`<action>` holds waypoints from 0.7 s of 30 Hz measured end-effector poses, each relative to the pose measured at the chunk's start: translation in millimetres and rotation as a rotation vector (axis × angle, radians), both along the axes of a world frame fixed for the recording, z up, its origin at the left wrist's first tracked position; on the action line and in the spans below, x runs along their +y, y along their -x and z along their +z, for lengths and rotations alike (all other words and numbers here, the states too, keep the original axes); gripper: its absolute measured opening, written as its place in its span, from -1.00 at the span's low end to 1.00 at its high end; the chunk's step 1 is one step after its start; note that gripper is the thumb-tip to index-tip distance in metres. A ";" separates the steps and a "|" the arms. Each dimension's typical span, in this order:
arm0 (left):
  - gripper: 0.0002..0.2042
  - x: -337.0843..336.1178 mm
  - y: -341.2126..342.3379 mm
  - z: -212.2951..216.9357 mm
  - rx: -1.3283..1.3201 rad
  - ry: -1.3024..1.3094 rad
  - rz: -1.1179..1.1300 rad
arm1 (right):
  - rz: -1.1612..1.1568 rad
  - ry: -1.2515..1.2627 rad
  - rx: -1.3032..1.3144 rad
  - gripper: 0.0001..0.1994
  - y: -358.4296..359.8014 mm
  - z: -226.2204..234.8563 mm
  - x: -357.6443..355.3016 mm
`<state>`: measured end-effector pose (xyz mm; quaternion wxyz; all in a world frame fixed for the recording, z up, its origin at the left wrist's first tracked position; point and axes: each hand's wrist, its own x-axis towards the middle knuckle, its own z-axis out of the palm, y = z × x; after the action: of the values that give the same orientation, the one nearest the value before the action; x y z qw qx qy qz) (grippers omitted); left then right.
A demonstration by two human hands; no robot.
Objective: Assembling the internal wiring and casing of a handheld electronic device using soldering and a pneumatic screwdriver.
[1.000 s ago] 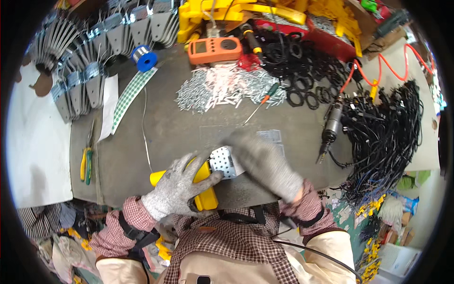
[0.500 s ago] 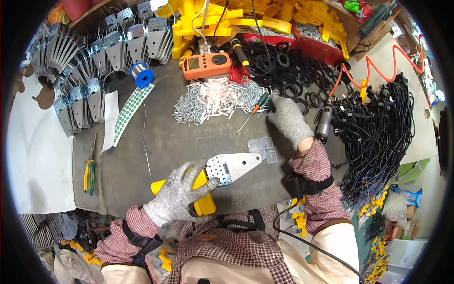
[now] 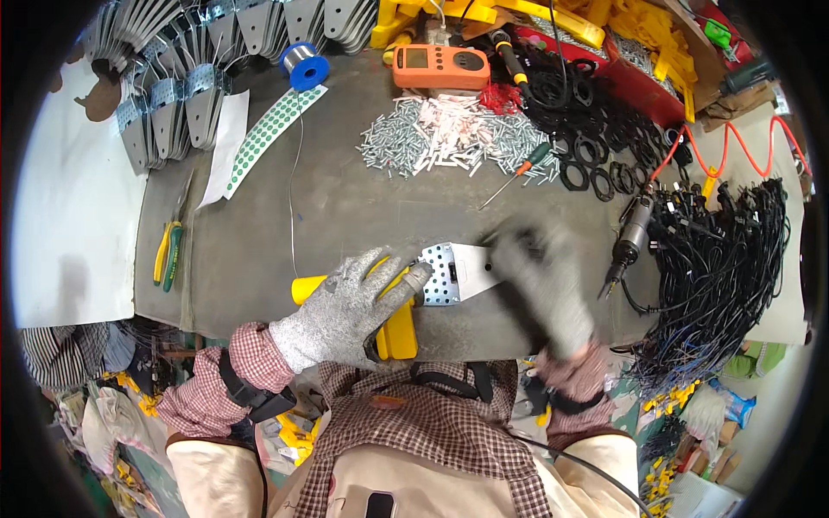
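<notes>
A grey-gloved left hand point(image 3: 350, 306) of mine grips a yellow plastic part point(image 3: 397, 332), thumb and fingers curled over it. Joined to that part, a tapered metal plate point(image 3: 471, 269) with a perforated end point(image 3: 439, 274) points to the right, lying low over the bench. My right hand point(image 3: 546, 281), also gloved, is over the narrow tip of the plate and smeared by motion. Something dark shows at its fingertips, but I cannot make out what it is or whether it is held.
Loose screws point(image 3: 397, 138) and white plugs point(image 3: 449, 129) lie behind, below an orange meter point(image 3: 440, 67). A screwdriver point(image 3: 518, 174), black rings point(image 3: 591, 151), an air screwdriver point(image 3: 633, 237) and black cables point(image 3: 717, 259) are rightward. Pliers point(image 3: 168, 255), solder spool point(image 3: 304, 66) and metal brackets point(image 3: 205, 104) are leftward.
My right hand has come from the black rings down to the plate's tip. The clear plastic squares beside the tip are now hidden. The whole view has shifted.
</notes>
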<state>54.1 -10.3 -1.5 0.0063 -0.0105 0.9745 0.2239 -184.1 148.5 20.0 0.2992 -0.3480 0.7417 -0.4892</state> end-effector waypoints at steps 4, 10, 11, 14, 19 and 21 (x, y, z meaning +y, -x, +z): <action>0.18 3.4 0.1 6.9 -0.011 -0.066 0.037 | 0.353 0.274 0.487 -0.79 -44.7 -26.6 -3.0; 0.19 6.3 -3.1 2.2 0.035 -0.102 0.055 | 0.370 0.315 0.404 -0.78 -43.8 -40.9 3.4; 0.19 7.0 -2.7 2.1 0.034 -0.102 0.057 | 0.365 0.316 0.403 -0.76 -44.8 -43.7 4.4; 0.19 11.5 -1.1 1.1 0.048 -0.109 0.079 | 0.332 0.317 0.675 -0.76 -53.1 -47.9 8.5; 0.10 18.8 4.5 1.7 0.094 -0.144 0.122 | 0.173 0.188 0.573 -0.78 -83.8 -46.2 22.0; 0.04 17.7 6.2 6.4 0.015 -0.068 0.091 | 0.223 0.052 0.515 -0.75 -82.4 -30.3 23.9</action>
<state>47.8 7.4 4.8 -0.0108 -0.0527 0.9649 0.2572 -101.6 172.4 -10.3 0.1437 -0.5477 0.7378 -0.3674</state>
